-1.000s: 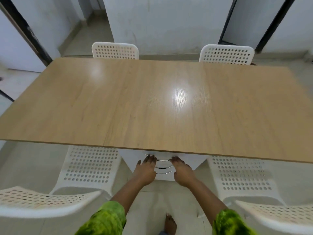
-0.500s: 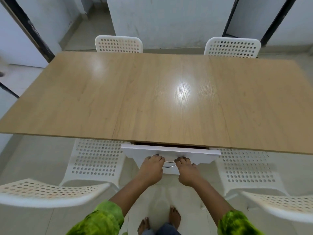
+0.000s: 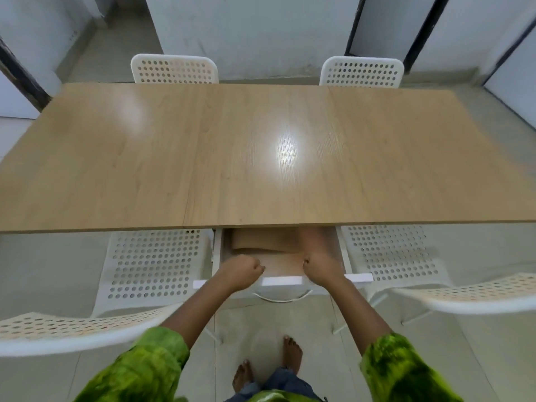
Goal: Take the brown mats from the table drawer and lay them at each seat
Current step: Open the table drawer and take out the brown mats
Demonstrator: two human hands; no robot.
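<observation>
A white perforated chair (image 3: 150, 265) sits tucked at my left; my left hand (image 3: 242, 271) is curled into a fist on the front edge of the open white drawer (image 3: 282, 281); the brown mats (image 3: 266, 242) lie stacked inside it under the wooden table (image 3: 261, 158); my right hand (image 3: 320, 268) is fisted on the same edge; neither hand touches the mats.

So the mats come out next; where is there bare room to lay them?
The whole light wooden tabletop is bare, from the two far white perforated chairs to the near edge. Crowded only at the open white drawer, where both hands sit over the brown mats.
</observation>
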